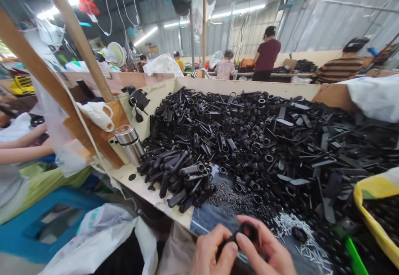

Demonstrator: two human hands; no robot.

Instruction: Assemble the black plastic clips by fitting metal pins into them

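Observation:
At the lower middle, my left hand (pixel 215 248) and my right hand (pixel 263 248) are closed together on a black plastic part (pixel 247 230) with a ring-shaped end. My fingers cover much of it, so its full shape is hidden. Just beyond my hands lies a heap of small grey metal pieces (pixel 226 196). To the right of my right hand is a scatter of thin silvery pins (pixel 293 225). Left of these, a stack of long black plastic handles (pixel 177 175) sits at the table's near edge.
A large pile of black parts (pixel 224 129) fills the walled table. A steel flask (pixel 129 142) stands at the left corner by wooden posts. A yellow-edged sack (pixel 370 221) and a green strip (pixel 355 254) are at right. A blue stool (pixel 40 225) is lower left. Co-workers sit and stand beyond.

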